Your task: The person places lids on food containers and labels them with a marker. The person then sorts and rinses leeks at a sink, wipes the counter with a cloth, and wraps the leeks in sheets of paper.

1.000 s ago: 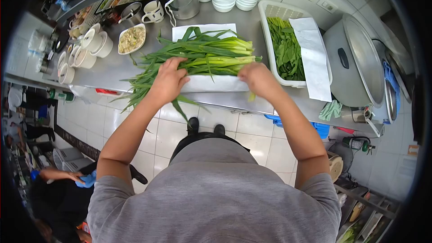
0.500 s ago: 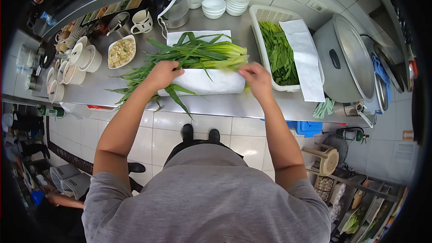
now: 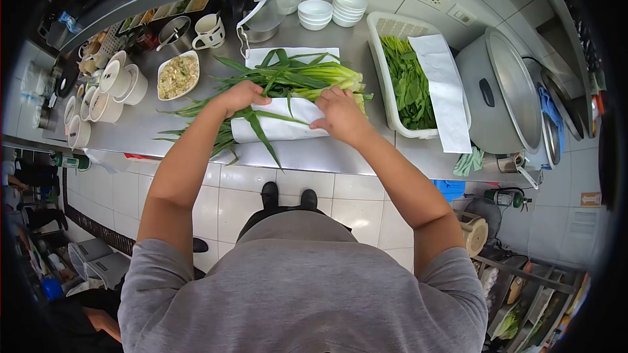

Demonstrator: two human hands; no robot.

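Observation:
A bunch of long green leafy stalks (image 3: pixel 294 73) lies across white paper (image 3: pixel 275 127) on the steel counter (image 3: pixel 163 137), pale ends to the right. The paper's near part is folded up over the front of the bunch. My left hand (image 3: pixel 243 97) is closed at the paper's upper left edge, with its fingertips on the paper and leaves. My right hand (image 3: pixel 341 115) grips the right part of the paper, fingers over the top edge by the pale stalks and thumb on the near side. A loose leaf hangs over the front of the paper.
To the right stand a white basket (image 3: pixel 428 132) of leafy greens under paper and a large grey cooker (image 3: pixel 484 91). Behind are stacked white bowls (image 3: pixel 315 13) and a mug (image 3: pixel 209 31). A dish of food (image 3: pixel 178 77) and lidded tubs (image 3: pixel 116 80) stand left. A person's arm (image 3: pixel 103 321) shows lower left.
The near paper has been lifted over the front of the bunch. My right hand has moved left from the stalk ends onto the paper; my left hand stays at its left edge.

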